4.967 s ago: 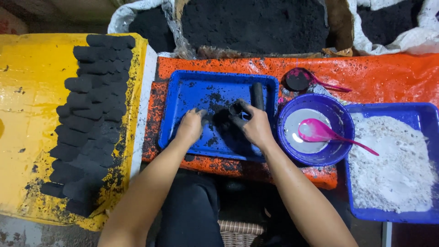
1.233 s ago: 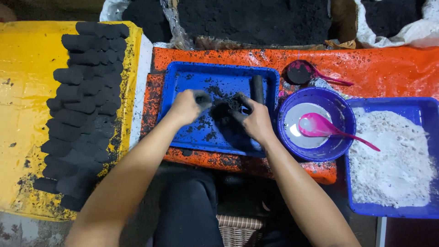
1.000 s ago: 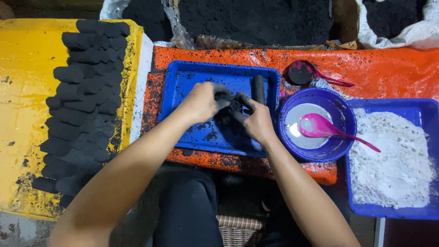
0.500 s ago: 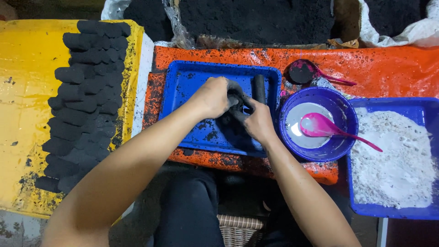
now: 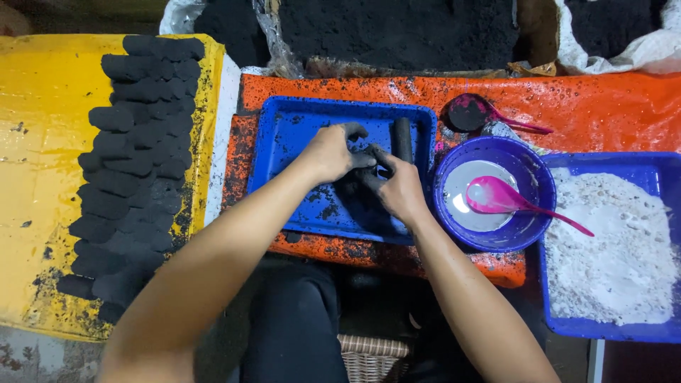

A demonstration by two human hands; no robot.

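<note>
Both hands meet over the blue tray (image 5: 284, 142). Left hand (image 5: 330, 152) and right hand (image 5: 399, 188) curl closed around a black lump (image 5: 362, 170), a black tube (image 5: 403, 138) just beyond.

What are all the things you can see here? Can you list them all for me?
blue tray: one, blue, middle, on the orange sheet
black lump: one, black, in the tray between both hands
black tube: one, black, at the tray's right edge
orange sheet: one, orange, under the trays
black blocks: many, black, stacked on the yellow board
bowl: one, purple, right of the tray
pink spoon: one, in the bowl
white powder: one heap, in a blue tray, far right
left hand: on the lump
right hand: on the lump
</note>
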